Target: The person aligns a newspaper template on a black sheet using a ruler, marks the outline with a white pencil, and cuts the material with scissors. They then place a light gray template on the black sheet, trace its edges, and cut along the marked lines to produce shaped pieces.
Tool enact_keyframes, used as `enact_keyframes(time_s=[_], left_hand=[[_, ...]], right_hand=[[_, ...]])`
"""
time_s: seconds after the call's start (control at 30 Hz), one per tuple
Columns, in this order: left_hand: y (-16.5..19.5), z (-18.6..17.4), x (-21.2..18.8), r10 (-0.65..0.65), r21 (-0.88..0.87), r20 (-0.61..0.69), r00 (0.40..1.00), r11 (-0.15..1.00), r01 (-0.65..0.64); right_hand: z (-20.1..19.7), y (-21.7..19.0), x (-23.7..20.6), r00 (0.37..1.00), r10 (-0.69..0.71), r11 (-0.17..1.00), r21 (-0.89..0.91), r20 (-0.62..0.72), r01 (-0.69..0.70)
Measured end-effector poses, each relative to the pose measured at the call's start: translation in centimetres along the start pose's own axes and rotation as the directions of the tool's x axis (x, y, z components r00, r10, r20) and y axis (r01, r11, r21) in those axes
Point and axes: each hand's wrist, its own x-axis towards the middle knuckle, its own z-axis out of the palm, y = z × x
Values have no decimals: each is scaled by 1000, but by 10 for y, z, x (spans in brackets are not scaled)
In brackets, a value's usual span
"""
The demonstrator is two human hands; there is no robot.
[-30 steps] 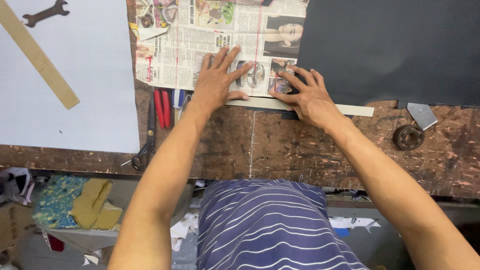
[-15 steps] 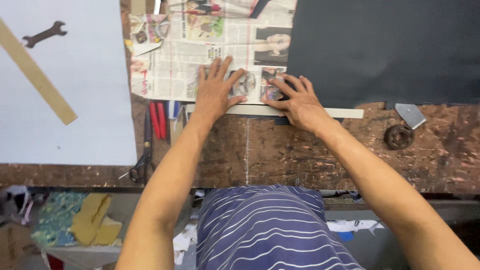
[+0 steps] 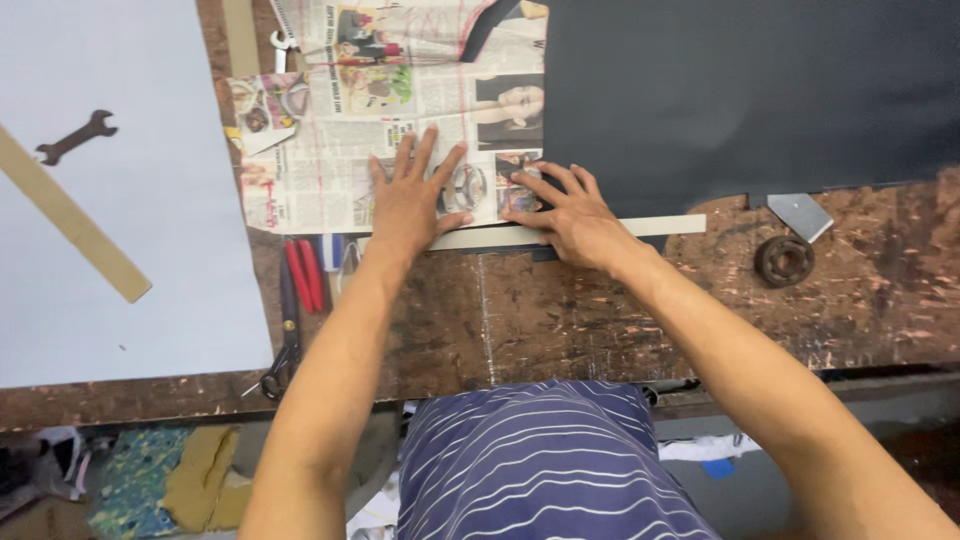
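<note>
Two hands are pressed flat on the work here. The left hand (image 3: 415,200) is spread open, palm down, on the newspaper pattern (image 3: 330,150), with its thumb run along the long pale ruler strip (image 3: 580,231). The right hand (image 3: 565,212) is also laid open with fingers splayed, its fingertips on the newspaper's near right corner and its heel pinning the strip right where the black sheet (image 3: 750,90) begins. Nothing is gripped by either hand, just held down.

Compared with half a second back, barely anything is changed: the hands are kept in the same spots and the strip is still laid left to right along the near edge of the paper, so it looks like things are being held steady and lined up rather than moved.

Off to the left, red-handled pliers (image 3: 303,275) and black scissors (image 3: 283,345) are left on the scarred wooden bench (image 3: 560,320), beside a big white sheet (image 3: 130,200) that carries a spanner (image 3: 75,137) and a wooden slat (image 3: 70,228). On the right, a rusty bearing ring (image 3: 783,260) and a small metal plate (image 3: 800,215) are parked near the black sheet's edge.
</note>
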Motion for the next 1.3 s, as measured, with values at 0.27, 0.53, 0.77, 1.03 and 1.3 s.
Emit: enact_keyframes(time_s=[0.27,0.53,0.77,1.03,1.3], left_hand=[[-2,3,0,-2,24,-16,1000,1000,2],[-13,3,-2,-4,14,-17,1000,1000,4],[-21,4,0,-12,19,16,1000,1000,12],[-28,-1,4,-8,7,-13,1000,1000,8],[-32,-10,-1,-45,12,-43,998,999,46]], right_hand=[[-8,-10,-5,994,88,989,122,-64,-79],[-14,49,-169,580,702,698,235,-414,-677],[34,101,-260,514,798,582,178,-315,-794],[-11,80,-226,382,850,487,268,-362,-831],[-49,-23,-43,777,431,896,322,-459,-307]])
